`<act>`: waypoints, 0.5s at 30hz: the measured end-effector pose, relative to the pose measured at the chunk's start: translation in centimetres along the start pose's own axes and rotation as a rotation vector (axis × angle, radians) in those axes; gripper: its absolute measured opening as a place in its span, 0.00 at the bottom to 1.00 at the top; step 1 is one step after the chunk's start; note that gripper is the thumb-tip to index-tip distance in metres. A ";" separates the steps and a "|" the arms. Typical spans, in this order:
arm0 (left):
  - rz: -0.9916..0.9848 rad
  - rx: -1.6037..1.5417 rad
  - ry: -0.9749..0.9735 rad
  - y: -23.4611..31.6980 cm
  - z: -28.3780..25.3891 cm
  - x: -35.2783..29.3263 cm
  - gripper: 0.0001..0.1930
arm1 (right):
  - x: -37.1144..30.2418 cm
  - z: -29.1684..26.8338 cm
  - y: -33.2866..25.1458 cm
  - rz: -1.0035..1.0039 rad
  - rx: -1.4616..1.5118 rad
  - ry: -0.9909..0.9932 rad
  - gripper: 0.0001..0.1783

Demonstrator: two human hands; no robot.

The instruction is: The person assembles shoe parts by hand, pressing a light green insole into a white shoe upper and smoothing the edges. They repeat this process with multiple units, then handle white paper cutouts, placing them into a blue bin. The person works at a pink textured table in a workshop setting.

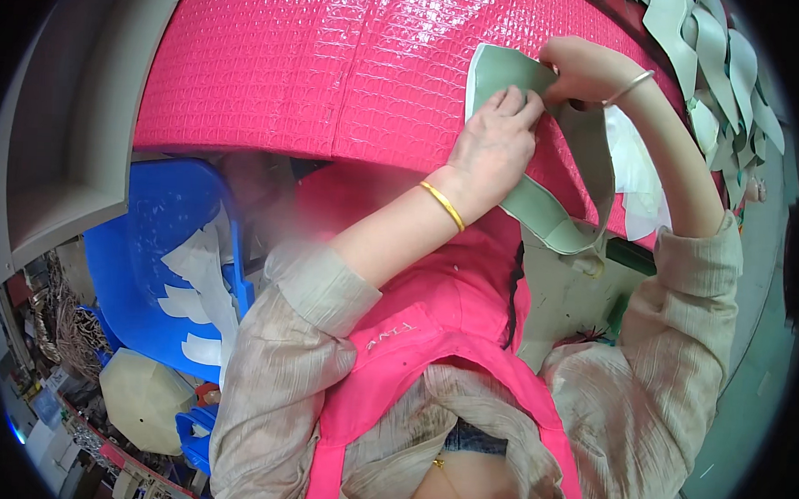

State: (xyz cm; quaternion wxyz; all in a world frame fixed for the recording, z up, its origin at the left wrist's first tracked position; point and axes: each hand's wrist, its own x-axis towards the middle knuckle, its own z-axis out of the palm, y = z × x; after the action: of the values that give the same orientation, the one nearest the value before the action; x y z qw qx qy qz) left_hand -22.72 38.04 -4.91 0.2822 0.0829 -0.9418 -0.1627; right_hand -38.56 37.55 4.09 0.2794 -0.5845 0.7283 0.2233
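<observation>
A sage-green, leather-like piece with a pale edge (502,70) stands in a bent loop over the near right part of the pink-covered table (273,78). My left hand (493,153), with a gold bangle at the wrist, has its fingers curled and pressed against the piece's upper part. Beside it, my right hand (583,73), wearing a silver bracelet, grips the top of the same piece with bent fingers. The lower band of the green piece (541,215) curves down past the table's near edge. Some of the fingertips are hidden behind the material.
White sheets (633,161) lie under my right forearm. Several pale green cut pieces (710,49) hang in a pile at the far right. To the left stand a blue plastic chair (140,240) with white scraps on it and a grey shelf (65,132).
</observation>
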 end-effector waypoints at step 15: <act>-0.040 -0.299 -0.226 -3.2 -1.6 10.2 0.11 | -5.2 6.6 1.3 -0.243 0.003 0.663 0.09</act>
State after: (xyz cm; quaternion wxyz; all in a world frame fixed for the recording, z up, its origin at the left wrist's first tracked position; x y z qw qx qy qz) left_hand -30.05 32.15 0.33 0.1803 0.0398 -0.9310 -0.3149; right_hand -38.07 45.95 2.64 0.0533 -0.7071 0.7050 -0.0145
